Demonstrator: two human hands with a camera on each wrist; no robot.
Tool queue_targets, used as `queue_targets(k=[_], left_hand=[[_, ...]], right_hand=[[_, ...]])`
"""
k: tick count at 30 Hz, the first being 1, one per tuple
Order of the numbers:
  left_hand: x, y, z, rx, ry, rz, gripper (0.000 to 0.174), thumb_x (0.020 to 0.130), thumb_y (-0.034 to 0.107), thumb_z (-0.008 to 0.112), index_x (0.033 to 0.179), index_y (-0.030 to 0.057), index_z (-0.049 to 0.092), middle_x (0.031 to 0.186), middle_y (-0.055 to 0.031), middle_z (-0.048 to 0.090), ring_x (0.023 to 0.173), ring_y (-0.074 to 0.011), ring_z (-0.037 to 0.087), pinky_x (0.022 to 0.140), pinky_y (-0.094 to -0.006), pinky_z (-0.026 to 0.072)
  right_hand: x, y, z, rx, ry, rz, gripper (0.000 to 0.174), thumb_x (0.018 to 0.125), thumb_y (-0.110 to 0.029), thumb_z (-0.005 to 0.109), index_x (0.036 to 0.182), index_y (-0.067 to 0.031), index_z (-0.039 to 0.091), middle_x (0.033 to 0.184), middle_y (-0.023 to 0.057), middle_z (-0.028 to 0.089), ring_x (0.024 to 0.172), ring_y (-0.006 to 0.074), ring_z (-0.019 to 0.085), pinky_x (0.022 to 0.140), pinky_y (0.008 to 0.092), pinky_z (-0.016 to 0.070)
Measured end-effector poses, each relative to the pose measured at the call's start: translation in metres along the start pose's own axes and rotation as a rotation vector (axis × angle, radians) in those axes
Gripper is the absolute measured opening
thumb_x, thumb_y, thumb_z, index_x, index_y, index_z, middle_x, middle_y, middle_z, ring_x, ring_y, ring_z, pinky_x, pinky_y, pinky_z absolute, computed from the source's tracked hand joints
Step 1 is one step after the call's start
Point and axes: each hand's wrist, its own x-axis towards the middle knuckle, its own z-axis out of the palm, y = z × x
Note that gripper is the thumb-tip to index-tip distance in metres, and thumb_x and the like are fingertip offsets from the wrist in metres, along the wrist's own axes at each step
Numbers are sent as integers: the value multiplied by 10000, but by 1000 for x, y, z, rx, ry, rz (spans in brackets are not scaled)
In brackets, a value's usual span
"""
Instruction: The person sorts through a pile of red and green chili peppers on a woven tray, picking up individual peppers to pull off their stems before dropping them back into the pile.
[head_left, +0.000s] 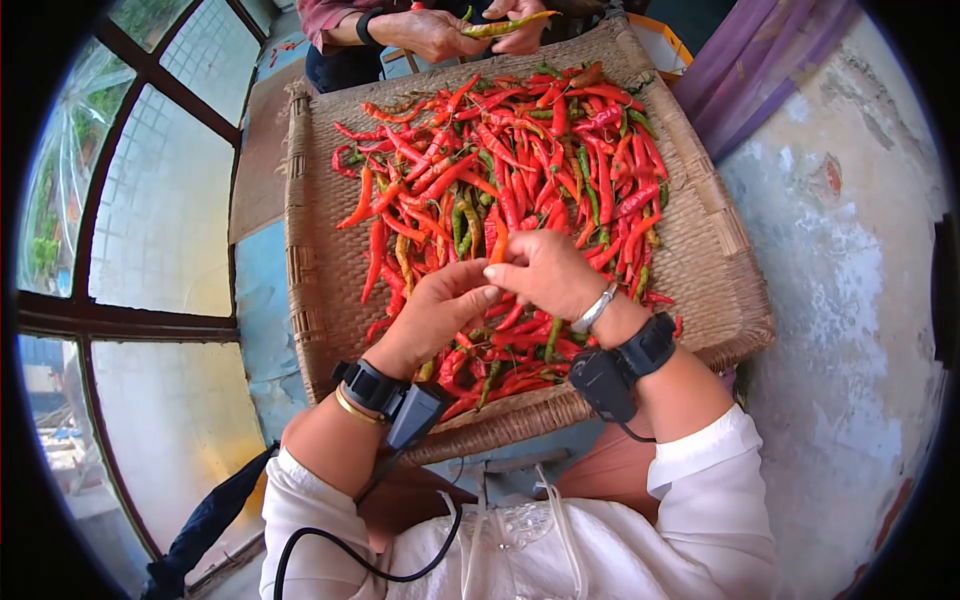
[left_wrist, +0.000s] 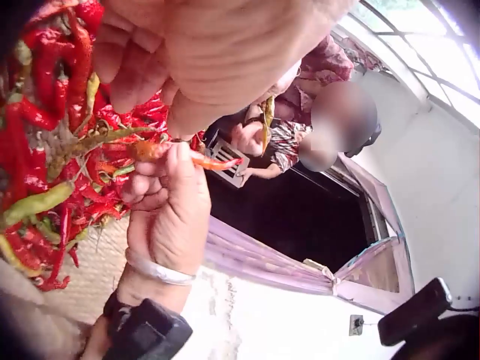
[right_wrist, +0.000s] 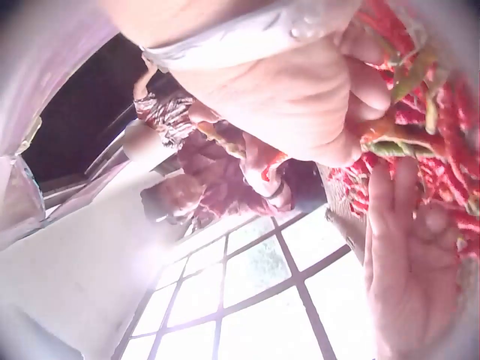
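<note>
Within right grip (head_left: 553, 274), orange-red pepper (left_wrist: 214, 161)

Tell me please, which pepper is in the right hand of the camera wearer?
The orange-red pepper with a curved tip: the right hand pinches it above the woven tray, where the heaped peppers lie.

At the bottom of the head view, the person wears a white top (head_left: 520, 550) with drawstrings, black wrist straps (head_left: 648, 343) with dark boxy units, a silver bangle (head_left: 595, 308), a thin gold-coloured bracelet (head_left: 357, 406) and brownish-pink legwear (head_left: 612, 468).
</note>
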Motion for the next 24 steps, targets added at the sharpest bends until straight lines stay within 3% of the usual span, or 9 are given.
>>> queue_targets(k=[6,8,10,11,12,13,16,22,24], left_hand=[[-5,9,3,181,-159,-80,180,852,220,524,904,52,565,729,21,572,540,-14,445,479,-159,380],[-4,11,-2,167,-152,-84,166,852,208,522,902,56,564,725,12,577,530,-20,450,474,-161,380],[-3,15,-10,152,-145,-89,151,852,197,520,899,60,563,721,4,582,520,-27,456,469,-163,379],[-1,18,-15,-9,-18,-20,145,853,188,516,908,59,552,746,-8,588,520,-39,470,470,-165,387],[1,22,-19,-168,109,50,139,854,179,512,917,59,541,771,-20,594,519,-52,484,471,-167,394],[7,21,-22,-389,236,174,182,855,191,506,969,48,507,835,-40,593,529,-72,508,469,-179,412],[8,19,-35,-488,461,92,257,863,195,492,1064,36,467,880,-36,583,573,-73,525,487,-191,431],[5,11,-14,-272,49,-55,227,870,189,479,1043,46,513,890,-40,609,604,-65,538,542,-184,448],[0,11,-6,-168,56,-69,208,872,179,474,1027,54,534,894,-32,612,605,-61,530,565,-194,445]], right_hand=[[-1,-4,-6,116,-72,19,213,799,-200,550,761,7,584,597,42,569,472,78,516,440,214,417],[4,0,-16,195,-30,79,213,825,-216,531,749,-20,564,589,11,540,469,63,490,426,192,400],[14,7,-37,143,197,77,223,833,-235,522,761,-28,566,581,5,526,466,64,479,430,201,401],[21,21,-54,27,341,78,301,790,-307,561,754,-12,603,595,61,579,505,137,551,483,267,443],[28,45,-72,-317,529,-38,293,751,-325,579,762,-34,620,649,119,598,584,232,588,542,334,459],[21,38,-84,-623,599,35,272,728,-330,586,741,-61,625,685,149,585,672,298,583,609,390,459],[18,52,-96,-893,535,338,298,730,-339,595,832,-58,592,798,148,608,767,307,587,675,407,465],[27,63,-80,-1025,544,420,398,721,-360,609,942,-35,545,891,148,604,845,318,582,733,422,464],[28,68,-84,-1006,567,412,376,709,-337,605,937,-44,552,884,145,605,847,316,580,733,425,462]])
